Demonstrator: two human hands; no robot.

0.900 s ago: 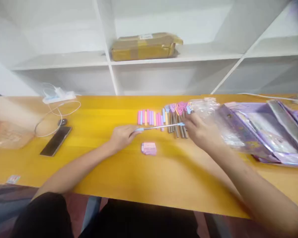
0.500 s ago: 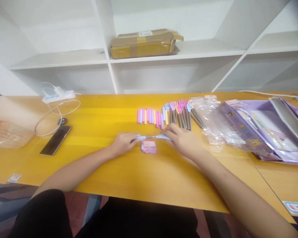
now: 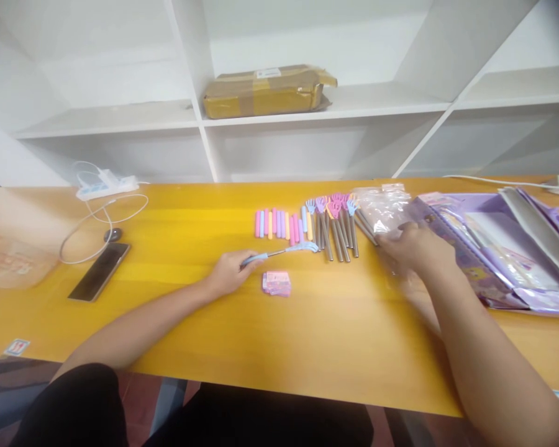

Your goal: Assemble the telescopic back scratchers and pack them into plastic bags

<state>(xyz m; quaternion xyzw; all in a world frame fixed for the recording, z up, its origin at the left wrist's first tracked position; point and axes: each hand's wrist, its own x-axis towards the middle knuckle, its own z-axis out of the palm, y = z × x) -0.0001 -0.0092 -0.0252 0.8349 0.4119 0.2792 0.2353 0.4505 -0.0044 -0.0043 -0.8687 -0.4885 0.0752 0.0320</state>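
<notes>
My left hand is closed around the light blue handle of a back scratcher. Its thin metal rod and blue claw-shaped head point right, above the table. My right hand is over the clear plastic bags, its fingers low among them and partly blurred; whether they grip the plastic is unclear. Between the hands, a small stack of pink and purple cards lies on the table. Behind it, pastel handle sleeves stand in a row beside several back scratchers with bare metal rods.
A purple open box with papers sits at the right. To the left lie a phone, a small dark round object, a white power strip with cable and an orange-tinted bag. A taped carton rests on the shelf.
My right hand has let go of the back scratcher's head end and moved right to the plastic bags. The scratcher, still in my left hand, now shows its claw head and tilts up toward the right.
</notes>
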